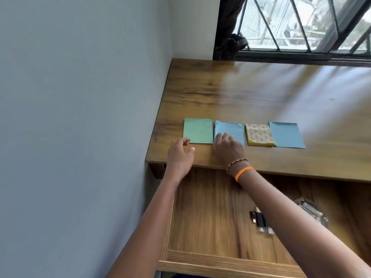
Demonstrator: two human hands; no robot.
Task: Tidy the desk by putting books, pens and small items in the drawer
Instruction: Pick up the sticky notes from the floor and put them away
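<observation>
Grey-blue wall to our left, barred window at the far side, and a brown wood-grain counter set into the corner. Below its near edge, an open wooden drawer is pulled out beneath our forearms.

Four flat items lie in a row on the counter, near its front edge. Our right hand lies palm down, fingers straight and close together, pressing on the light blue square paper pad; nothing is gripped. An orange band and a beaded bracelet circle that wrist.

Our left hand sits just left of the right one, fingers loosely spread and relaxed, holding nothing, with its fingertips at the near left corner of the green square paper pad; we cannot tell if they touch it.

Right of our right hand: a patterned cream pad with yellow edges, then a darker blue rectangular sheet.

In the drawer, under our right forearm, lie small black stick-shaped gadgets and a blurred clear packet.
</observation>
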